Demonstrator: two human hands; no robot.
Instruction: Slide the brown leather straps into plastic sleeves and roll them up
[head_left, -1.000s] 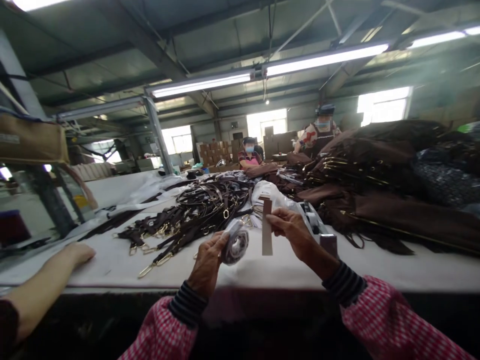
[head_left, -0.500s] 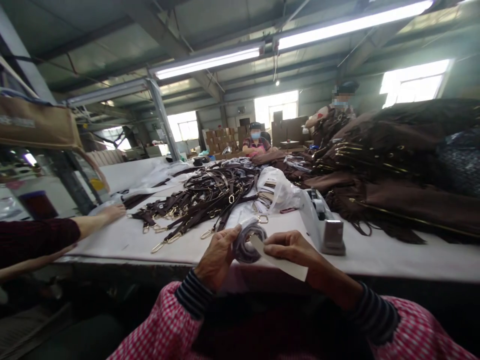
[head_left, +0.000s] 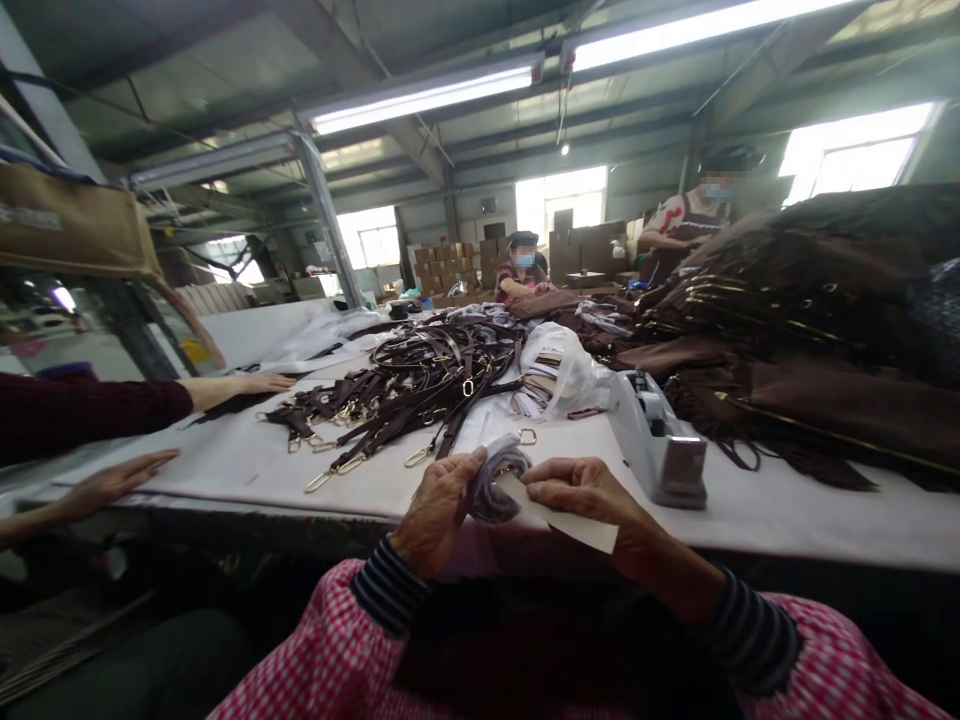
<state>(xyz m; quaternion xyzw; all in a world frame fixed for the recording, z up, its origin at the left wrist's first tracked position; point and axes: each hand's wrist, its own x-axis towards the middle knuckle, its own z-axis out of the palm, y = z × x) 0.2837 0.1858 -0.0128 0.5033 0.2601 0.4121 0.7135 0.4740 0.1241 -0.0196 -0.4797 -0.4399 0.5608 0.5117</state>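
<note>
My left hand (head_left: 441,510) pinches a coiled roll (head_left: 487,497) with a greyish, see-through-looking wrap at the front edge of the table. Some metal shows at the coil's centre. A pale flat strip (head_left: 581,528), paper or tape, is gripped between the thumb and fingers of my right hand (head_left: 585,492). One end of that strip meets the side of the roll; the other hangs free below my right hand. Just beyond the roll lies a gold metal ring (head_left: 527,437). Past my left hand spreads a heap of dark brown straps (head_left: 442,375) with gold clasps.
A white plastic bag (head_left: 579,378) holding flat pieces stands behind my hands. Right of it is a tape dispenser (head_left: 675,450), then piled brown bags (head_left: 810,350). A co-worker's hand (head_left: 247,385) rests on the white table (head_left: 255,475) at left. Two other people work farther back.
The co-worker's arm at left has reached farther over the table, and their other hand now shows near its edge. The person at back right has shifted. My hands keep nearly the same hold.
</note>
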